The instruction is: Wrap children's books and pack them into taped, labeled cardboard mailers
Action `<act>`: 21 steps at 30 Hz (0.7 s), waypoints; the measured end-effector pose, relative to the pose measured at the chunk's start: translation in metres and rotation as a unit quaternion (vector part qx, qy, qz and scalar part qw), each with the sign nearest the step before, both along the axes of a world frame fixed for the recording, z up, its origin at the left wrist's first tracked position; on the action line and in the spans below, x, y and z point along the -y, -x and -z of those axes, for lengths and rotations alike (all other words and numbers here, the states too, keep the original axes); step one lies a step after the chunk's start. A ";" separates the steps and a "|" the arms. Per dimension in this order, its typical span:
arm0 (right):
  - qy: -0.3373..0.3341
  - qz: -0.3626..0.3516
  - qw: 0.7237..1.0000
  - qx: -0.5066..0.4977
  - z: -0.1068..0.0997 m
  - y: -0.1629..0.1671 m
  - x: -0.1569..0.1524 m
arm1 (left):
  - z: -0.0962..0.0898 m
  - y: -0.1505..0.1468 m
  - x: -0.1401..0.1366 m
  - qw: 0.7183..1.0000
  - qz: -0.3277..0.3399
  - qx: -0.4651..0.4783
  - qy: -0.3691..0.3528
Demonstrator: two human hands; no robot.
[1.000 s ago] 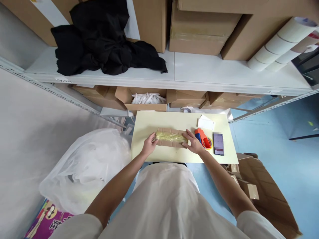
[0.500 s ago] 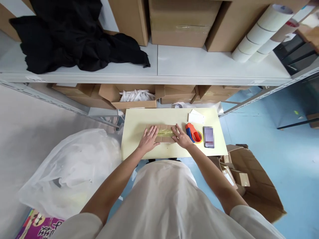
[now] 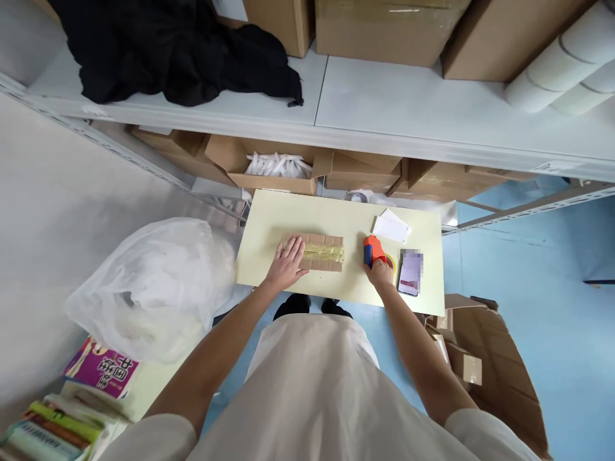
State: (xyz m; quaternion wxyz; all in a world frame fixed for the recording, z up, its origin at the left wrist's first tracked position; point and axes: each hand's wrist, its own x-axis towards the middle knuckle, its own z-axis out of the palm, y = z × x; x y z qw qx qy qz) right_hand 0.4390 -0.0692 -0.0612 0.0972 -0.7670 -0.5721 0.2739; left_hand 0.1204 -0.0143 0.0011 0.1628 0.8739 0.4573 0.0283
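Observation:
A small cardboard box [image 3: 324, 251] with yellowish clear tape along its top lies on the pale yellow table [image 3: 269, 208]. My left hand [image 3: 287, 261] rests flat on the box's left end, fingers stretched out. To the right of the box, my right hand [image 3: 379, 272] is wrapped round an orange and blue tape dispenser [image 3: 373, 250], whose yellow-rimmed roll shows partly beside my fingers. Just right of that hand lies a phone [image 3: 410, 274], its screen partly blurred. White cards [image 3: 391, 226] lie behind the dispenser.
Behind the table, a shelf [image 3: 384, 102] carries cartons, black cloth [image 3: 192, 57] and white rolls [image 3: 552, 70]. Below it stands an open carton [image 3: 273, 184] of white pieces. A plastic bag [image 3: 154, 288] is at left, books [image 3: 57, 422] lower left, and a large carton [image 3: 500, 365] of small boxes at right.
My right hand has left the box's right end and moved right, closing round the tape dispenser. My left hand stays on the box. The camera view has shifted and turned slightly.

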 end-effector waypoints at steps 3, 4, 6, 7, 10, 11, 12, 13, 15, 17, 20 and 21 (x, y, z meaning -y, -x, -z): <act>0.014 0.071 0.997 0.033 -0.017 0.002 -0.003 | 0.002 0.003 0.001 1.000 0.009 0.009 0.002; -0.001 0.072 0.997 0.028 -0.029 0.002 -0.003 | 0.003 0.004 0.000 1.000 0.012 0.013 0.002; -0.050 0.086 0.995 -0.016 -0.057 0.005 -0.007 | 0.004 0.008 -0.001 1.000 0.015 0.026 0.002; -0.082 0.095 0.991 -0.056 -0.073 0.009 -0.011 | 0.005 0.009 -0.002 0.999 0.016 0.033 0.001; -0.154 0.096 0.961 -0.206 -0.117 0.033 -0.031 | 0.005 0.016 -0.006 0.998 0.028 0.054 -0.002; -0.154 0.087 0.952 -0.250 -0.128 0.044 -0.040 | 0.005 0.019 -0.007 0.998 0.033 0.060 -0.003; -0.142 0.075 0.945 -0.286 -0.136 0.056 -0.048 | 0.005 0.021 -0.008 0.997 0.038 0.064 -0.005; -0.122 0.061 0.941 -0.311 -0.140 0.068 -0.056 | 0.005 0.024 -0.008 0.997 0.043 0.068 -0.007; -0.076 0.032 0.940 -0.330 -0.143 0.087 -0.067 | 0.004 0.029 -0.008 0.996 0.051 0.070 -0.009; -0.041 0.013 0.948 -0.315 -0.140 0.099 -0.072 | 0.002 0.034 -0.008 0.996 0.059 0.072 -0.004; -0.016 0.012 0.960 -0.280 -0.133 0.102 -0.071 | -0.005 0.038 -0.007 0.993 0.058 0.103 0.027; -0.014 0.013 0.962 -0.273 -0.131 0.101 -0.070 | -0.008 0.037 -0.008 0.990 0.044 0.128 0.046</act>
